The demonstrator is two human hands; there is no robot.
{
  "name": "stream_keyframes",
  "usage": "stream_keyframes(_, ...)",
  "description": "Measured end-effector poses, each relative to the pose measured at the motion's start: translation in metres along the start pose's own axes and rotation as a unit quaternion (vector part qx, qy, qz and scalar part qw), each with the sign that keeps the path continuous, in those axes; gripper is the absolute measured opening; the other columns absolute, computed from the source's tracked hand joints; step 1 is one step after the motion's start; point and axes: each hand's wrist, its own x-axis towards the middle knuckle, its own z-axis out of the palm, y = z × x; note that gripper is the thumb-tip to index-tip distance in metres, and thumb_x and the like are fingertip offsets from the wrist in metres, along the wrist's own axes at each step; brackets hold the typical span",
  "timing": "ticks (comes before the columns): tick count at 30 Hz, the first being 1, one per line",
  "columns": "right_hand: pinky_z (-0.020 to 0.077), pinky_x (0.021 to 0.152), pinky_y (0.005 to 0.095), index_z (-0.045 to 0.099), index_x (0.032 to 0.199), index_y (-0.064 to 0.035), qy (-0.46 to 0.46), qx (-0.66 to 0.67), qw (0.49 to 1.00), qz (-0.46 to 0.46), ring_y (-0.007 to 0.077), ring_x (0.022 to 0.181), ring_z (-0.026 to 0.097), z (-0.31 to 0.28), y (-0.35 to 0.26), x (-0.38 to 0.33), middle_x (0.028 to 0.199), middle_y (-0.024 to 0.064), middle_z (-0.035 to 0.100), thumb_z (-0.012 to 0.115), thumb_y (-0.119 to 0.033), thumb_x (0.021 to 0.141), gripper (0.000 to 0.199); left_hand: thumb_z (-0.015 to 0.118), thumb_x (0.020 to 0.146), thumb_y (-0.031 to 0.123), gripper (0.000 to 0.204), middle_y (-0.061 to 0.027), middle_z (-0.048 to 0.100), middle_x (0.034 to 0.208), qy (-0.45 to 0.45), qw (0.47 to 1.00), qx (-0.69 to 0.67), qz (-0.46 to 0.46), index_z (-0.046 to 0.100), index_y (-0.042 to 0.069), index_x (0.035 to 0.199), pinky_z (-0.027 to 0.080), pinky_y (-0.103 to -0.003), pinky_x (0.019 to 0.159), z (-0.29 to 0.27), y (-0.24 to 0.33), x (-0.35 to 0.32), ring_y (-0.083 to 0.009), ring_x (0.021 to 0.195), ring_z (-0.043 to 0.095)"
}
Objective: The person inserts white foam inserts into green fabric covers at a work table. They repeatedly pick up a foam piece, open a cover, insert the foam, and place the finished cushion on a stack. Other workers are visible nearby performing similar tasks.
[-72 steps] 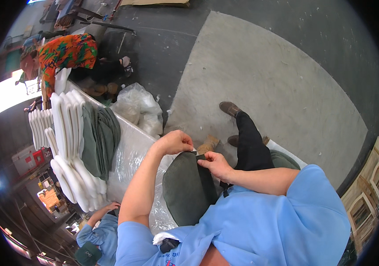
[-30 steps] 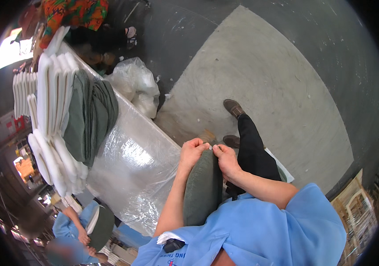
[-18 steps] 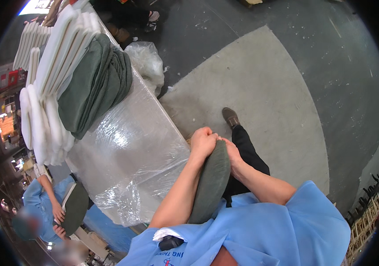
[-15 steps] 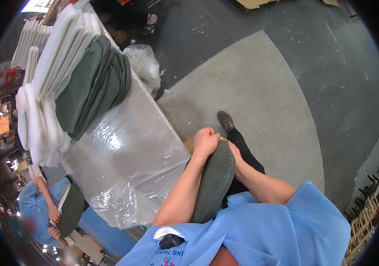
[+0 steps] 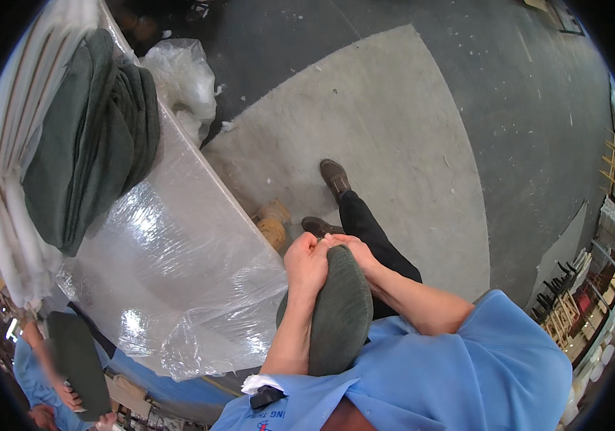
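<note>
A plump dark green cushion (image 5: 341,309) stands on edge against my body, between my forearms. My left hand (image 5: 307,263) is closed at the cushion's far end, its fingertips pinching the fabric edge. Meeting it there, my right hand (image 5: 354,253) is also closed on that end, thumb and fingers together. Whether a zip or a seam lies between the fingertips is too small to tell. To the left, folded dark green covers (image 5: 81,144) lie piled on the plastic-wrapped table (image 5: 178,258), leaning against a stack of white foam or padding pieces (image 5: 16,129).
At lower left a co-worker in blue holds another dark green cushion (image 5: 77,363). A clear plastic bag (image 5: 182,79) sits beyond the table's edge. A yellowish object (image 5: 271,228) is by the table, near my shoes (image 5: 334,176). Wooden frames (image 5: 562,316) stand at the right.
My view has shifted, so the table and piles sit further left. Both hands remain on the cushion's end, drawn slightly nearer my body. A second shoe now shows. The co-worker's cushion has changed position.
</note>
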Motion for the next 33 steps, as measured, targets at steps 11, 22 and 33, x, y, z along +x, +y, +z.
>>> stream_keyframes(11,0.0582,0.074,0.0373,0.068,0.106,-0.0121,-0.048,0.071,0.996,-0.021,0.0174,0.083,0.068,-0.003,-0.035,-0.019,0.095,0.0033,0.068,0.058,-0.048,0.107,0.037,0.069,0.086,0.026,0.030,-0.0225,0.067,0.080,-0.015,0.988,0.126,0.087,0.061,-0.001,0.078,0.049,-0.049,0.071,0.013,0.059,0.039,-0.0396,0.079,0.065)
stream_keyframes(22,0.0515,0.064,0.0333,0.070,0.085,-0.0146,0.053,0.005,0.996,0.066,0.0128,0.067,0.061,-0.011,-0.052,0.023,0.076,-0.0005,0.064,0.061,-0.055,0.104,0.046,0.064,0.091,0.027,0.031,-0.0211,0.063,0.076,-0.051,0.998,0.033,0.023,0.055,0.000,0.080,0.048,-0.047,0.071,0.011,0.046,0.032,-0.0362,0.075,0.064)
stream_keyframes(33,0.0555,0.069,0.0341,0.072,0.097,-0.0088,0.072,-0.193,0.973,0.106,0.0136,0.074,0.067,0.003,-0.060,0.043,0.085,0.0048,0.071,0.063,-0.045,0.106,0.038,0.066,0.092,0.020,0.029,-0.0140,0.056,0.066,0.038,0.993,-0.111,-0.002,0.054,-0.001,0.077,0.046,-0.041,0.064,0.023,0.016,0.027,-0.0229,0.064,0.055)
